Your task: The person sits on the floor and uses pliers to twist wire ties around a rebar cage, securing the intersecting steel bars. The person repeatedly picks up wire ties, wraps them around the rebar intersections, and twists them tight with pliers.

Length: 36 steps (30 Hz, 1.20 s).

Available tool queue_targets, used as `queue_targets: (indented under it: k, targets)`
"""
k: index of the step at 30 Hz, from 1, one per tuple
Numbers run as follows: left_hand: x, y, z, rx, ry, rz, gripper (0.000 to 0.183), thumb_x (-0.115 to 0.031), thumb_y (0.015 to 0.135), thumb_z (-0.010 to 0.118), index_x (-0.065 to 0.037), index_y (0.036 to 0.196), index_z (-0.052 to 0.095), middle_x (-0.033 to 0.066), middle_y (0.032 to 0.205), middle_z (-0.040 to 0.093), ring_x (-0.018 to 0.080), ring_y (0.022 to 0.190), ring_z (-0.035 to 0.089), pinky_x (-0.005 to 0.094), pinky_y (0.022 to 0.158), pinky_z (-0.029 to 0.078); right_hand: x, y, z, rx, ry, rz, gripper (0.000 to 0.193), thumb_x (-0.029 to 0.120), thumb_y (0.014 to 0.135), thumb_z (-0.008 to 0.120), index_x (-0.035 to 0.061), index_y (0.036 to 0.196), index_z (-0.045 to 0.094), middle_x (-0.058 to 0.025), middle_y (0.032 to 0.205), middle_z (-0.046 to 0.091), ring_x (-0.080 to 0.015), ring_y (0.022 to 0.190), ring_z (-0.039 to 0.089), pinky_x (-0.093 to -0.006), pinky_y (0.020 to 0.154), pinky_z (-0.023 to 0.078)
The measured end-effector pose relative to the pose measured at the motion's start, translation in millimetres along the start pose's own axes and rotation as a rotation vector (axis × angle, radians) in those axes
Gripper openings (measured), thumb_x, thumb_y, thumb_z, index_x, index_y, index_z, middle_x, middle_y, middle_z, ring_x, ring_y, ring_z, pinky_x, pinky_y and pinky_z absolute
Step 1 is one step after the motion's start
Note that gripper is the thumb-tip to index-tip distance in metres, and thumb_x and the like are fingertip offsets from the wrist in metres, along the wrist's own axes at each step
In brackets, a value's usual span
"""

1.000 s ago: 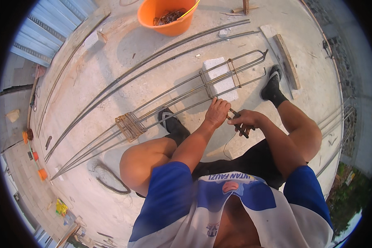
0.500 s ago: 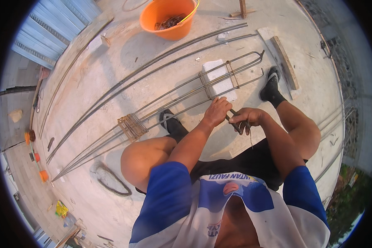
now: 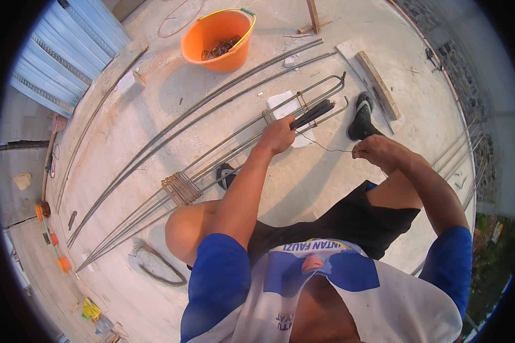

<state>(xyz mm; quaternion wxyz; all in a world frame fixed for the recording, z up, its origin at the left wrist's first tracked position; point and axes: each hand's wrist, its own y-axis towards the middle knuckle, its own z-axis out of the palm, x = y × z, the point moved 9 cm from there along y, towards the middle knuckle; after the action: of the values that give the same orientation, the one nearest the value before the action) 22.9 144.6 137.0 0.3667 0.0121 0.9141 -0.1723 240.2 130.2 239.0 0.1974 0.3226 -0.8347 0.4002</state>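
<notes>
My left hand (image 3: 277, 136) is closed around a pair of pliers (image 3: 315, 113); its two dark handles point away to the right, and its head is hidden in my fist. A thin tie wire (image 3: 329, 150) runs slackly from beside my left hand to my right hand (image 3: 376, 151), whose fingers pinch its end. Just beyond my left hand lies a cage of steel reinforcing bars (image 3: 234, 128) with hooked ends. A white block (image 3: 283, 104) sits under its right part. Several square stirrups (image 3: 181, 188) are bunched around the bars at the left.
An orange bucket (image 3: 187, 48) with dark metal pieces inside stands at the far side. Long loose bars (image 3: 171, 117) lie beyond the cage. A wooden plank (image 3: 379, 84) is at the right, near my foot. A coil of wire (image 3: 160, 264) lies left of my knee.
My hands have moved apart, the right one drawing back to the right with the wire end. The pliers went from between both hands to my left hand alone, handles now pointing away.
</notes>
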Motion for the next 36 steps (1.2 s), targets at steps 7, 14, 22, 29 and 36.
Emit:
queue_targets:
  k: [7, 14, 22, 29, 36]
  targets:
    - [-34, -44, -21, 0.239, 0.322, 0.069, 0.035, -0.019, 0.08, 0.061, -0.014, 0.114, 0.063, 0.0142, 0.092, 0.071, 0.0351, 0.092, 0.067, 0.0445, 0.082, 0.052, -20, -34, -93, -0.691, -0.328, -0.014, 0.015, 0.013, 0.096, 0.058, 0.0034, 0.101, 0.068, -0.0131, 0.093, 0.071, -0.0338, 0.088, 0.068, -0.0413, 0.077, 0.052]
    - [-79, -58, -32, 0.07, -0.343, 0.007, 0.027, -0.023, 0.083, 0.062, -0.006, 0.104, 0.063, 0.0076, 0.071, 0.06, 0.022, 0.066, 0.057, 0.0369, 0.064, 0.046, -68, -35, -94, -0.647, -0.752, 0.352, 0.037, 0.004, 0.086, 0.056, 0.0145, 0.121, 0.064, -0.0117, 0.12, 0.061, -0.0306, 0.123, 0.054, -0.0511, 0.101, 0.04]
    - [-85, -57, -23, 0.358, -0.316, -0.167, 0.027, -0.026, 0.083, 0.064, 0.0, 0.086, 0.057, 0.0063, 0.069, 0.057, 0.0137, 0.06, 0.052, 0.0326, 0.055, 0.042, 91, -2, -29, -0.691, -0.88, -0.279, 0.058, 0.012, 0.083, 0.065, 0.0158, 0.139, 0.047, -0.0115, 0.14, 0.046, -0.0307, 0.141, 0.035, -0.0561, 0.121, 0.018]
    - [-86, -72, 34, 0.572, -1.132, -0.321, 0.033, -0.035, 0.099, 0.057, -0.002, 0.106, 0.057, 0.008, 0.089, 0.064, 0.0131, 0.078, 0.065, 0.0309, 0.061, 0.054, 58, 20, -13, -0.515, -0.82, -0.306, 0.025, 0.017, 0.088, 0.059, 0.0056, 0.11, 0.057, -0.0072, 0.092, 0.052, -0.0245, 0.094, 0.053, -0.0422, 0.094, 0.04]
    - [-25, -58, 54, 0.432, -0.881, -0.42, 0.034, 0.0, 0.09, 0.051, 0.002, 0.122, 0.06, 0.0075, 0.075, 0.063, 0.0119, 0.056, 0.061, 0.0293, 0.042, 0.051, 52, 7, 38, -0.349, -0.713, -0.34, 0.021, 0.015, 0.088, 0.054, 0.0034, 0.106, 0.058, -0.0066, 0.097, 0.059, -0.0213, 0.086, 0.059, -0.0369, 0.077, 0.043]
